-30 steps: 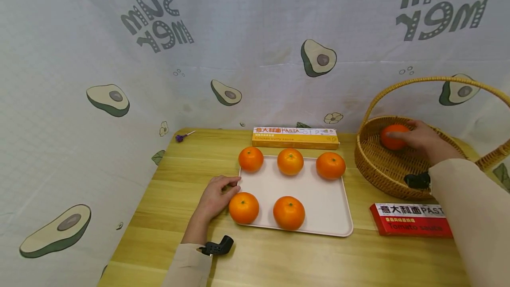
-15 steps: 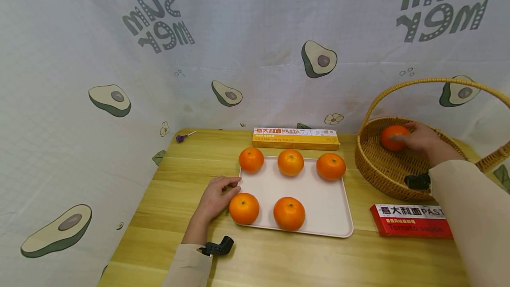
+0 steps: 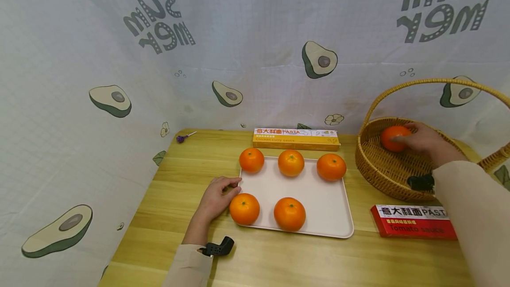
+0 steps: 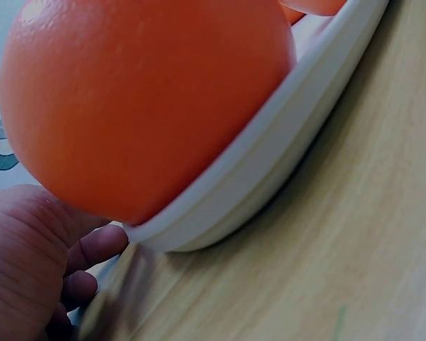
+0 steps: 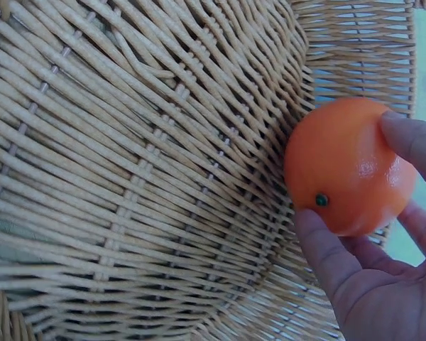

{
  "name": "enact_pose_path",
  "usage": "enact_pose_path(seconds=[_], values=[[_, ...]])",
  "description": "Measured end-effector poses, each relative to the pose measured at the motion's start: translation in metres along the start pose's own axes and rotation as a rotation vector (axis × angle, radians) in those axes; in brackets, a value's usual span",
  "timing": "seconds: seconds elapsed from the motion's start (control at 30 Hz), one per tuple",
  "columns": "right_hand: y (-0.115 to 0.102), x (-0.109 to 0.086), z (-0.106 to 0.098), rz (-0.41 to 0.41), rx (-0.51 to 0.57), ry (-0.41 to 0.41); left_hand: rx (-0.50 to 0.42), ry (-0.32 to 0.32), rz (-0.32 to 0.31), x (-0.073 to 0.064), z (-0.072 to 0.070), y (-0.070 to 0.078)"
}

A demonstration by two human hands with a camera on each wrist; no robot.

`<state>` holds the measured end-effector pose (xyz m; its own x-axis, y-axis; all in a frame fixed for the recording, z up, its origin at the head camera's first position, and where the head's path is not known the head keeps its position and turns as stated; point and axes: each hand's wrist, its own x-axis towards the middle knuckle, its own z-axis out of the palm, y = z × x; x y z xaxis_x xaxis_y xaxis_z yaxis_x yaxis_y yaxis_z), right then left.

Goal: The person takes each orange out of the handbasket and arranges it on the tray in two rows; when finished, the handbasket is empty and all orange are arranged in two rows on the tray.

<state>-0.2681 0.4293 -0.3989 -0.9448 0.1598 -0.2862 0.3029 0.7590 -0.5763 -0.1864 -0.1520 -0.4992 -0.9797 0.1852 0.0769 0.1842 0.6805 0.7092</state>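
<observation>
In the head view my right hand (image 3: 423, 138) is inside the wicker basket (image 3: 368, 163). It grips an orange (image 3: 392, 138) by the basket's far left wall; the right wrist view shows the fingers and thumb spread round this orange (image 5: 344, 167), its green stem spot facing the camera. My left hand (image 3: 215, 197) holds the left rim of the white tray (image 3: 318, 207), its curled fingers (image 4: 99, 245) at the tray's edge. Close beside its thumb is the near-left orange (image 3: 244, 209). Another orange (image 3: 289, 214) sits along the near side, and three line the far side, including the middle orange (image 3: 291, 163).
A yellow pasta box (image 3: 295, 140) lies behind the tray. The red pasta box (image 3: 414, 222) lies in front of the basket, partly covered by my right sleeve. A purple lollipop (image 3: 183, 137) is at the table's far left corner. The basket's tall handle (image 3: 430, 81) arches overhead.
Almost nothing differs. The right hand stays round the orange in the basket, with its forearm shifted very slightly right. My left hand keeps its place at the tray.
</observation>
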Motion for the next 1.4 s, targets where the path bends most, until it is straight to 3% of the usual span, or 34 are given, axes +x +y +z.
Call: enact_pose_path(seconds=[0.37, 0.53, 0.7, 0.97, 1.4], values=[[-0.018, -0.017, -0.024, -0.113, -0.076, 0.019, 0.001, 0.005, 0.003, -0.001, 0.000, 0.003], [-0.032, -0.033, -0.031, -0.180, -0.191, -0.002, 0.003, 0.001, 0.001, -0.002, 0.000, 0.002], [-0.048, -0.055, -0.031, -0.237, -0.239, -0.007, -0.004, 0.004, 0.002, -0.003, 0.000, 0.003], [-0.062, -0.096, -0.013, -0.307, -0.293, -0.024, 0.001, 0.002, 0.006, -0.003, -0.001, 0.004], [-0.078, -0.148, 0.036, -0.425, -0.193, -0.012, -0.011, 0.001, 0.000, -0.003, -0.002, 0.005]])
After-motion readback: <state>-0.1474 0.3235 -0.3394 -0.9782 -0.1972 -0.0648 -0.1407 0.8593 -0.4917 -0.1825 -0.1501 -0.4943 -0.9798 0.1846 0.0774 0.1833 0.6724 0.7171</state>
